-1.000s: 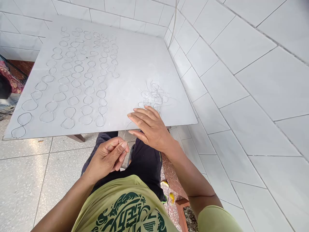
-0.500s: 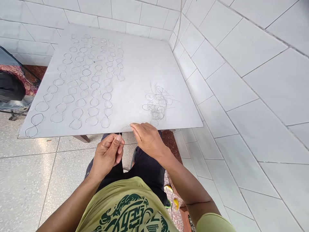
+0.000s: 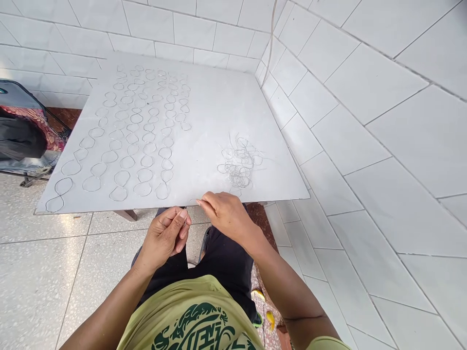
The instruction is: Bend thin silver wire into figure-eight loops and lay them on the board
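Note:
My left hand is closed just below the table's front edge, thumb and fingers pinching a thin wire. Close by on the right, my right hand pinches the same wire over the edge, its fingers curled. The wire bends in the short gap between the hands; most of it is hidden by the fingers. Behind my right hand lies a tangled pile of curved wires. On the left half of the table, several rows of figure-eight wire loops lie flat, a darker one at the front left corner.
The white tabletop meets tiled walls at the back and right. A cable hangs in the corner. A folding chair with dark cloth stands at the left. My legs are under the table's front edge.
The camera view has tilted up slightly, so the table sits lower in the picture. The fingertips of both hands are a little closer together, still pinching the wire.

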Demonstrator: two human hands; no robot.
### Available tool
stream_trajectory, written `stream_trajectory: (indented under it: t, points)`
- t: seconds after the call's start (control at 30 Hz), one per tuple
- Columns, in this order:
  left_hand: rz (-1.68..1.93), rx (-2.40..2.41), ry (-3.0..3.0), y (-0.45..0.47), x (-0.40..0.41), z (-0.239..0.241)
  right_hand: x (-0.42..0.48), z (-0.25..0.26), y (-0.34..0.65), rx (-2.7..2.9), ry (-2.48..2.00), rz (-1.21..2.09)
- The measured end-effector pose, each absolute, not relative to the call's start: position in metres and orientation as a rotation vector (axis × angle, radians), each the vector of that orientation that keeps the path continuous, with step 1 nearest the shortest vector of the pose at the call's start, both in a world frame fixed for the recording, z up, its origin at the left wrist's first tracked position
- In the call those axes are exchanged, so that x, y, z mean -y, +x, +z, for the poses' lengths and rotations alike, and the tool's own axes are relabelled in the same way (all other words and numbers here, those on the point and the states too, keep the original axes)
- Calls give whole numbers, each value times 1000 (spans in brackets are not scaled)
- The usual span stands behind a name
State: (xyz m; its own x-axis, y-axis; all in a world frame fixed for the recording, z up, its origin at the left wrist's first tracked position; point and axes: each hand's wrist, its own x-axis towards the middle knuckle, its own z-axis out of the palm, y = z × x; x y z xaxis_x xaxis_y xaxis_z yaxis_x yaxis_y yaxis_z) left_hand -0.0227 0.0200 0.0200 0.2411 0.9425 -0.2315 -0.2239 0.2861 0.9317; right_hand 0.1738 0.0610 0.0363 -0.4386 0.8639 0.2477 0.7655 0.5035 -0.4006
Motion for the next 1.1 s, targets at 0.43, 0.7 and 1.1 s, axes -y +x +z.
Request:
stream_trajectory:
  t: [0.43,0.7,1.1]
  points:
    - [1064,-1034,949,-11,-18,13,-56,31,171,2249,-1401,617]
    - [1134,-1036,880,-12,-16,11,-58,43,173,2142,-1413,878]
    - [969,-906,828,-29,-23,20,-68,60,208,2019,-1316,1049]
